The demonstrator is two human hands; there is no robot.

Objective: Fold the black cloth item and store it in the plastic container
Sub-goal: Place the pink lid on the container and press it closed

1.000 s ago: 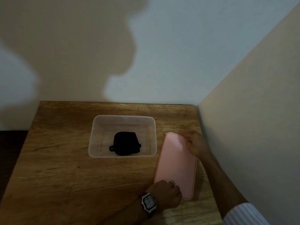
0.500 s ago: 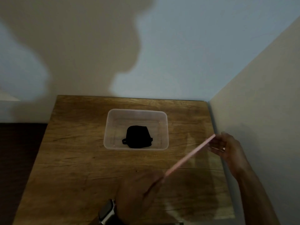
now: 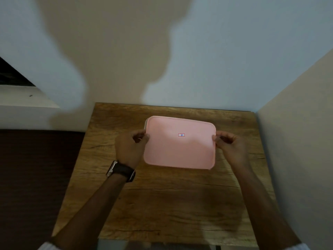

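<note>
A pink lid [image 3: 180, 145] with a small red-framed label lies flat over the plastic container [image 3: 146, 123], of which only a sliver of clear rim shows at the lid's far left corner. The black cloth is hidden under the lid. My left hand [image 3: 131, 147], with a dark watch on its wrist, pinches the lid's left edge. My right hand [image 3: 228, 146] pinches the right edge.
The container stands on a small wooden table [image 3: 171, 204] pushed into a corner. A pale wall [image 3: 162, 60] runs behind it and a beige wall [image 3: 297, 141] closes the right side. Dark floor [image 3: 36, 177] lies beyond the table's left edge.
The lid went from lying on the table right of the container, up on edge between my hands, to flat over the container. The black cloth is no longer visible.
</note>
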